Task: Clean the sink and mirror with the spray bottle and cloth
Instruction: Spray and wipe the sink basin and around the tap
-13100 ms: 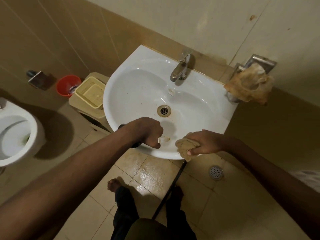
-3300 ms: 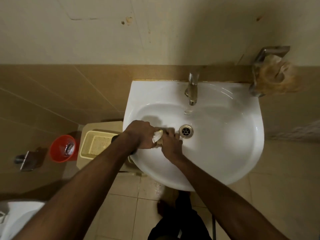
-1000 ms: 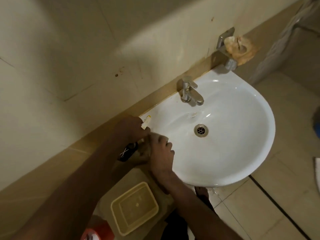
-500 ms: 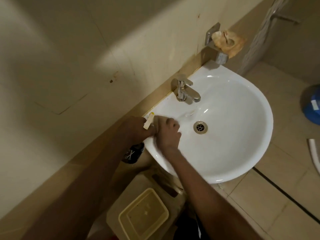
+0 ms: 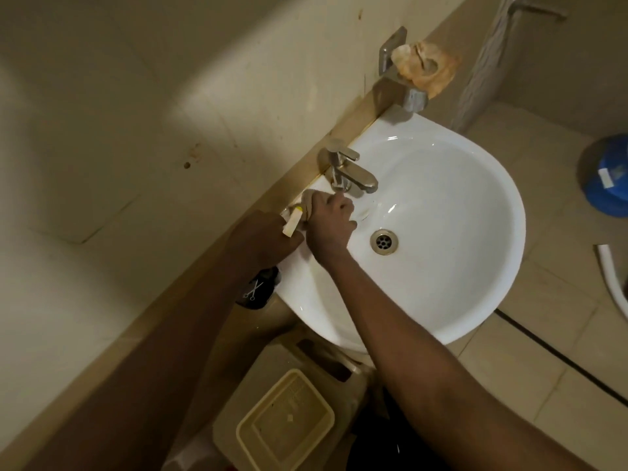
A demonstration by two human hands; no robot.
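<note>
The white sink (image 5: 458, 294) hangs on the tiled wall, with a steel tap (image 5: 346, 171) at its back rim and a drain (image 5: 384, 241) in the bowl. My right hand (image 5: 329, 222) holds a beige cloth (image 5: 306, 200) bunched against the back-left rim, just left of the tap. My left hand (image 5: 263, 241) grips the spray bottle (image 5: 256, 294); its dark body hangs below my fist beside the sink and its pale nozzle pokes up beside the cloth. No mirror is in view.
A metal wall holder (image 5: 401, 79) with an orange-brown rag (image 5: 424, 68) sits right of the tap. Below the sink stands a beige container with a yellowish lid (image 5: 285, 426). A blue bucket (image 5: 608, 178), a white hose and a dark floor line lie at the right.
My right hand has slid the cloth along the back-left rim toward the tap. My left hand with the bottle has followed beside it, and my view has shifted slightly.
</note>
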